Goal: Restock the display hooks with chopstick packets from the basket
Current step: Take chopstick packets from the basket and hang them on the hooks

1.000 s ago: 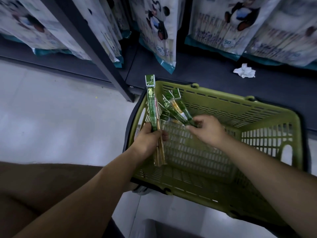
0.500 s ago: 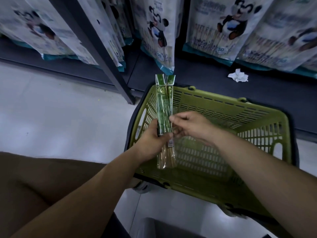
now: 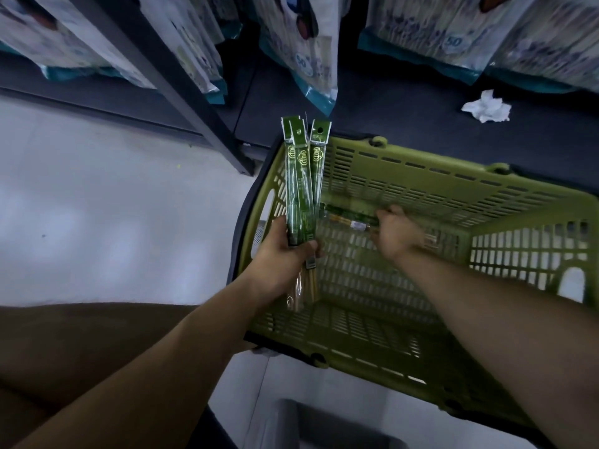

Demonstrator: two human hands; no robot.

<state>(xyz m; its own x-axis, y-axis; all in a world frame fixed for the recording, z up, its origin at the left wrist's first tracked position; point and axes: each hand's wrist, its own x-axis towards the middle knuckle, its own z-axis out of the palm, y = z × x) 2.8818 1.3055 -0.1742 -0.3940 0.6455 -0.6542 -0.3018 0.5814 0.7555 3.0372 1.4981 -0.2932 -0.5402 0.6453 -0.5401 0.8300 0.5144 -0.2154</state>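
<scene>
So half a second back the right hand (image 3: pixel 397 234) was up at the bundle, tucking packets in. Now it's dropped back inside the olive-green slotted plastic basket (image 3: pixel 453 166), reaching for 1 more long green chopstick packet (image 3: pixel 350 220) lying by the basket's far wall. It's blurry, so I can't tell if the fingers have actually closed on it. The left hand (image 3: pixel 278 254) is wrapped round a bundle of green chopstick packets (image 3: pixel 301 183), 3 headers showing, upright over the basket's left rim. Looks like collecting is nearly done; nothing's gone on a hook yet.
</scene>
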